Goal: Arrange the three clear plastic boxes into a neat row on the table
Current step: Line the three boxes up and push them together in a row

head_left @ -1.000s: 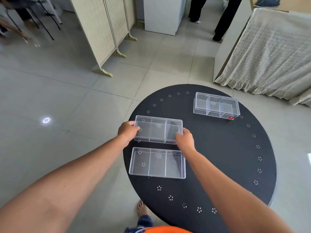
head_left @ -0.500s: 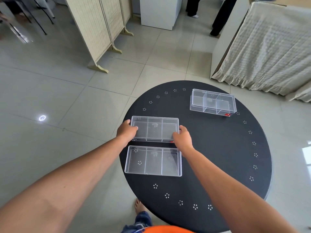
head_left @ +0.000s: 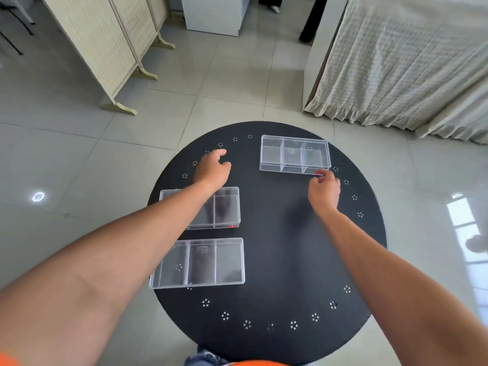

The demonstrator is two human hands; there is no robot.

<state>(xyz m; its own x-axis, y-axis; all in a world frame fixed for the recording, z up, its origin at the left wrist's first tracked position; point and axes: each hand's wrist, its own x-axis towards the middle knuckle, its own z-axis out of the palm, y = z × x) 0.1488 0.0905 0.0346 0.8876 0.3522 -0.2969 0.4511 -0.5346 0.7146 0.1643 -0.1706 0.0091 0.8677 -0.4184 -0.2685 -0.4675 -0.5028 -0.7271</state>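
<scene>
Three clear plastic boxes with inner dividers lie on a round black table [head_left: 285, 241]. The near box [head_left: 200, 262] sits at the left front. The middle box [head_left: 224, 207] lies just behind it, partly hidden under my left forearm. The far box [head_left: 294, 157] rests at the back right. My left hand [head_left: 212, 167] hovers beyond the middle box, fingers apart, holding nothing. My right hand [head_left: 324, 190] is at the far box's near right corner, fingertips curled by its red latch; whether they touch it is unclear.
A cream folding screen [head_left: 105, 46] stands on the tiled floor at back left. A cloth-covered piece of furniture [head_left: 412, 62] is at back right, a white cabinet [head_left: 214, 14] behind. A person's dark trouser legs [head_left: 311, 25] show at the top.
Both hands have let go of the middle box and moved away from me: the left hand past that box, the right hand over to the far box's corner.
</scene>
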